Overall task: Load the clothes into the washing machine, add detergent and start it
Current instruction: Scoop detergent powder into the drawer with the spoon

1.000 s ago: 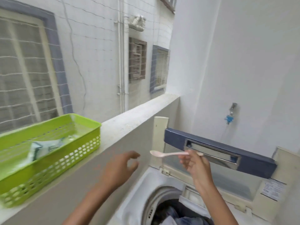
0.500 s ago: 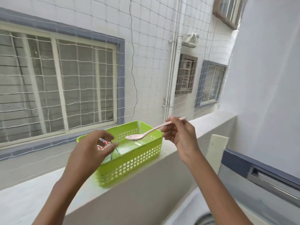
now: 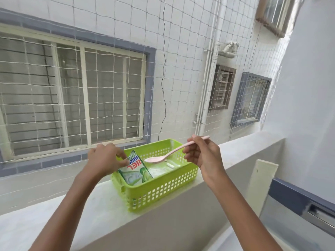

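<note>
A lime green plastic basket (image 3: 159,192) stands on the white balcony ledge (image 3: 241,147). Inside it leans a green and white detergent packet (image 3: 135,169), lifted at its top edge by my left hand (image 3: 107,160), which pinches it. My right hand (image 3: 203,156) holds a pale pink spoon (image 3: 163,157) by the handle, its bowl hovering over the basket just right of the packet. The washing machine's raised blue-edged lid (image 3: 297,200) shows at the lower right; its drum and the clothes are out of view.
White netting (image 3: 112,73) closes the balcony above the ledge, with a neighbouring building's windows behind it. A cream panel (image 3: 262,180) stands between the ledge and the washer lid. A white wall (image 3: 308,87) rises on the right.
My view swung left from the washing machine to the basket. My left hand reached into the basket and took the packet's top. My right hand carried the spoon over the basket.
</note>
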Tool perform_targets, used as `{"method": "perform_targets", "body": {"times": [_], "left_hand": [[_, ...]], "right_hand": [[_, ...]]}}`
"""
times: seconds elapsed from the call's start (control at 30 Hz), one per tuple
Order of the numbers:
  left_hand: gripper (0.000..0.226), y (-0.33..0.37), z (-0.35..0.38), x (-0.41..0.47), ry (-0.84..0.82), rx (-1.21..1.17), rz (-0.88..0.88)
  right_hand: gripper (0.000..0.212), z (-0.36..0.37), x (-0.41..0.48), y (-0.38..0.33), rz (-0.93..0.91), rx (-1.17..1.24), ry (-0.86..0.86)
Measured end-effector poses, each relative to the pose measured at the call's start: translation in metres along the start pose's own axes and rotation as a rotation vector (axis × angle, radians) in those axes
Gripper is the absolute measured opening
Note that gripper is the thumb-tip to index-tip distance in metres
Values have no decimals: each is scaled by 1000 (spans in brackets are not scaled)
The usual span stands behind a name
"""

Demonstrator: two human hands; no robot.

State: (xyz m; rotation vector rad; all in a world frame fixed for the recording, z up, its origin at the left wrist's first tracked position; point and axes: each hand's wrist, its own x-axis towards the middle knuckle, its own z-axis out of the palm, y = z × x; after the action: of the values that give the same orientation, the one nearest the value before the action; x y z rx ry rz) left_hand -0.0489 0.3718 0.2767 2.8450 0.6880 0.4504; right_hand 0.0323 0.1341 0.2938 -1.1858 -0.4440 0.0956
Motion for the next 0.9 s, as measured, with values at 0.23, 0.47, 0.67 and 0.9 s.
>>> {"method": "perform_targets", "body": {"times": [0.23,0.47,0.67,0.9], "left_hand": [[11,26,6,-9,50,-319,167],[32,52,13,-31,112,-574,281],[34,55,18,-40,179,-715,304],[50,56,21,-45,79,-709,273]], "right_hand": [[15,-8,0,-2,-46,33,37],[16,-11,1,-16,-112,-12,16],[14,-7,1,-21,-186,-216,-203],[11,14,1,-14,-151,-779,-588]]}}
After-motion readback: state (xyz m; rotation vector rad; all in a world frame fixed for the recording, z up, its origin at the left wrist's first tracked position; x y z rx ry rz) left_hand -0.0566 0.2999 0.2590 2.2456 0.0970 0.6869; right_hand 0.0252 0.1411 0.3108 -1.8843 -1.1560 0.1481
